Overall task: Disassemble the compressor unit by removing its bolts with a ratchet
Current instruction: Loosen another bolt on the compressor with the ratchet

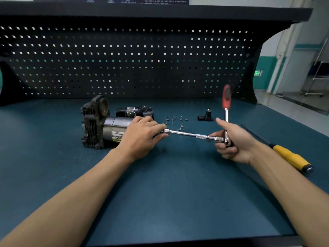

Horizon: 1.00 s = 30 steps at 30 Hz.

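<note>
We worked at a dark teal benchtop backed by a black pegboard under a black shelf. Far to the right of the compressor unit, past the bench's end, lay a room with a pale floor and a wall banded in teal. The compressor unit lay on its side on the benchtop, its finned black head to the left and its grey motor can pointing right. Just behind it sat a black housing. To its right a few small bolts stood loose on the surface, then a black fitting, and farthest right a yellow-handled screwdriver.

Our left hand covered the can's right end, its fingers curled round the near end of a chrome extension bar that ran rightward from the compressor. Our right hand gripped the head of the ratchet at the bar's far end, fingers wrapped and thumb raised, the red handle standing upright above it. We could not see where the bar met the compressor.
</note>
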Motion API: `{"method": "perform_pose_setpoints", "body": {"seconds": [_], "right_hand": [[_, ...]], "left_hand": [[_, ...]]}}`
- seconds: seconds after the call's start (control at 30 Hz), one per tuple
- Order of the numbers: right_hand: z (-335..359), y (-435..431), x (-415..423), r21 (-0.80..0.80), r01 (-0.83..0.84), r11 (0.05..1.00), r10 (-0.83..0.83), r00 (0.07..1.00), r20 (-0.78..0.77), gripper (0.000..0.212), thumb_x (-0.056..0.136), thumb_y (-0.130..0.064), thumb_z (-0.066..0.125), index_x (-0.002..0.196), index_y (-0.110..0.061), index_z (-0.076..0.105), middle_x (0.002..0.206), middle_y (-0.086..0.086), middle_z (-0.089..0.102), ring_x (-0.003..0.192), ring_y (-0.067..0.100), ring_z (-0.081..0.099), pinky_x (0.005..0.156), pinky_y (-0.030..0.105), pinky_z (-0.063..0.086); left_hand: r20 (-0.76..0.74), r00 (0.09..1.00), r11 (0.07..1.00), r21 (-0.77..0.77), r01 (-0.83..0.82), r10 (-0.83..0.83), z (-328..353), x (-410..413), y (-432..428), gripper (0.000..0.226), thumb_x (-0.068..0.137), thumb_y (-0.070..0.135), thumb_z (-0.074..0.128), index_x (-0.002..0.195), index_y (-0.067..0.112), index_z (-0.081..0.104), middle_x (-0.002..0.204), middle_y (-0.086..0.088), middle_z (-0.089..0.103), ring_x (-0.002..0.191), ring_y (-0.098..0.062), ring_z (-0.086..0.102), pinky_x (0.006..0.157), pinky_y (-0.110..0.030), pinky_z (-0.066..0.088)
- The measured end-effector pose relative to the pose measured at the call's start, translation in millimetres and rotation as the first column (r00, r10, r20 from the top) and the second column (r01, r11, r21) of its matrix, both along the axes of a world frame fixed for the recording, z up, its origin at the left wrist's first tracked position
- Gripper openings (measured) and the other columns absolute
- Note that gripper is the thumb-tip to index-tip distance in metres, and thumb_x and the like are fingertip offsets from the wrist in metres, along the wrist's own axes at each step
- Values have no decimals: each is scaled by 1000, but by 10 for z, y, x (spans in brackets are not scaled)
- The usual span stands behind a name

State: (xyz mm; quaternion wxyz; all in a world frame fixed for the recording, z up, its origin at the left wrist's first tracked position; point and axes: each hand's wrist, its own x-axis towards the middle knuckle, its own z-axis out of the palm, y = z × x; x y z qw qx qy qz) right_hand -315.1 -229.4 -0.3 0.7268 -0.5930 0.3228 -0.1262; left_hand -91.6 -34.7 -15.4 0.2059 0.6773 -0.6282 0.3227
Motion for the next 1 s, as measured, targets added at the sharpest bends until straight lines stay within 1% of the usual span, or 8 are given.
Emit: {"method": "perform_pose_setpoints", "body": {"seconds": [0.2,0.37,0.5,0.6,0.7,0.83,0.9,1.0], "right_hand": [[-13,-21,-4,169,-57,984,56,998,11,46,97,-45,50,74,-10,69,46,-1,36,29,6,23,31,14,17],[-74,-12,6,-263,38,964,-20,997,71,34,92,-43,65,79,-13,73,50,10,50,33,11,32,33,19,25],[-75,-13,-48,-786,37,617,26,997,67,16,87,-31,78,76,-20,78,59,1,67,48,10,52,49,19,42],[-105,1,-37,-890,83,448,53,991,119,11,83,-17,82,91,-23,78,73,-16,72,67,-7,62,66,5,42],[-126,9,-18,-930,197,312,45,974,221,20,80,-12,84,98,-17,79,79,-11,69,72,-6,61,70,6,41],[-122,-17,-1,-876,123,467,17,989,148,3,86,-32,78,84,-30,78,71,-8,72,61,-3,58,60,10,43],[-127,-26,23,-775,96,625,-44,995,89,36,83,-56,72,82,-20,78,62,-3,67,48,5,50,47,16,38],[-79,-3,51,-357,140,923,-129,990,56,69,83,-73,58,85,-5,74,55,13,57,34,15,33,35,20,25]], "left_hand": [[1,1000,1000,-21,-7,7,-11,3,-6,29,92,39,58,100,16,73,77,5,68,83,-25,63,74,-37,43],[-34,999,999,-34,-10,8,-39,30,-20,29,89,42,61,99,18,73,81,7,69,86,-23,62,77,-34,36],[-38,999,1000,-24,-13,12,-52,36,-33,38,91,52,53,97,20,71,82,9,69,89,-20,60,80,-33,34],[-46,999,1000,-15,-20,20,-51,23,-44,42,93,53,45,101,21,71,85,10,70,92,-20,59,82,-32,32],[-53,999,999,-32,-9,7,-47,24,-46,27,95,41,59,102,18,72,86,7,72,91,-23,61,81,-32,30],[-29,1000,1000,-27,-7,6,-17,14,-38,22,95,36,63,98,16,72,81,7,70,87,-24,61,77,-31,28],[-10,1000,1000,-19,-4,4,-14,11,-30,20,94,34,65,97,15,71,80,6,69,85,-25,61,76,-34,31],[7,1000,1000,-12,6,-6,-12,8,-8,21,94,35,65,98,16,71,77,5,67,84,-25,61,74,-37,38]]}}
